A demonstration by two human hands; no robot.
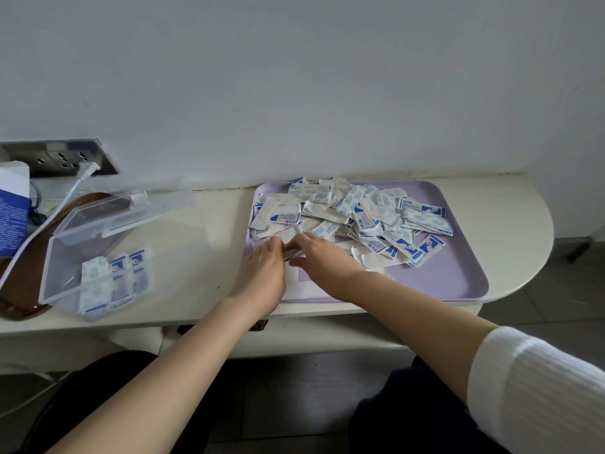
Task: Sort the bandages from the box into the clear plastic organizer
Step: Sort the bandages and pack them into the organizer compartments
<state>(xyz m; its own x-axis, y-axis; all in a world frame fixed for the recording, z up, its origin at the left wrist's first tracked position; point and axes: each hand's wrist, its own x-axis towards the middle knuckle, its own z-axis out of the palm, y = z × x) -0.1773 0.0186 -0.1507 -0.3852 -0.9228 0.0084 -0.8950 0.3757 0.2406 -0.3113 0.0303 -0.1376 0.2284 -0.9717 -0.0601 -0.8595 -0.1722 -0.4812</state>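
A heap of white-and-blue wrapped bandages (357, 217) lies on a lilac tray (451, 276). At the heap's near left edge my left hand (262, 270) and my right hand (319, 253) meet, and their fingers pinch a small stack of bandages (292, 252) between them. To the left stands the clear plastic organizer (59, 267) with its lid (131, 208) open toward the wall. Several bandages (113, 283) stand upright in its right part.
A blue-and-white box (11, 211) stands at the far left on a brown tray (19, 299). A white cable (62, 204) runs from a wall socket (65, 157) across the counter. The counter's rounded end (537, 244) lies right of the lilac tray.
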